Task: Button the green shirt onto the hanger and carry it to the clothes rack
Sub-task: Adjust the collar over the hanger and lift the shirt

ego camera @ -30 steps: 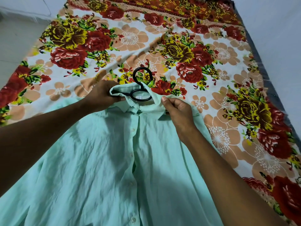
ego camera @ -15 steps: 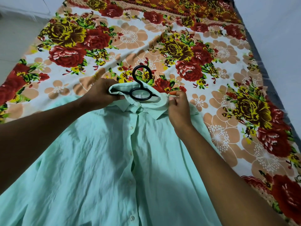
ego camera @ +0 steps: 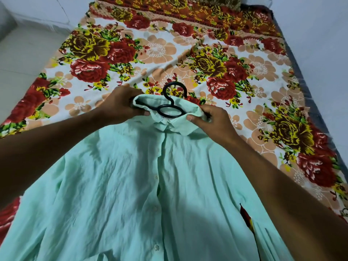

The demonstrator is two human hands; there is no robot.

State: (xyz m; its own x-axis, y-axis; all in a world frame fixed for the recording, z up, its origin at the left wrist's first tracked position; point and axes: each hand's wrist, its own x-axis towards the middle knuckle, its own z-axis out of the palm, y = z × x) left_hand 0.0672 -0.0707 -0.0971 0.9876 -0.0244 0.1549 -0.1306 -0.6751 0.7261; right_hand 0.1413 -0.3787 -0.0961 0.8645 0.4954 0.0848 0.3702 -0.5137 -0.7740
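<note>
**Seating the collar on the hanger before lifting**

The green shirt is lying front-up on the bed, spread over the floral bedsheet, with its placket looking closed down the middle. The black hanger is sitting inside the neck, its hook poking out above the collar and resting on the sheet.

The left hand is pinching the left end of the collar, fingers closed on the cloth and seemingly on the hanger arm beneath. The right hand is gripping the right end likewise, thumb on top.

To do this step well, both hands should be pulling the collar evenly outward so that the hanger arms are settling into the shoulders, not bunching at the neck. The top button is hidden under the folded collar; whether it is fastened cannot be told, so it is worth checking before lifting. The cloth looks thin and slippery, so lifting by the hook, not the fabric, should be keeping it seated. The clothes rack is not in view.
</note>
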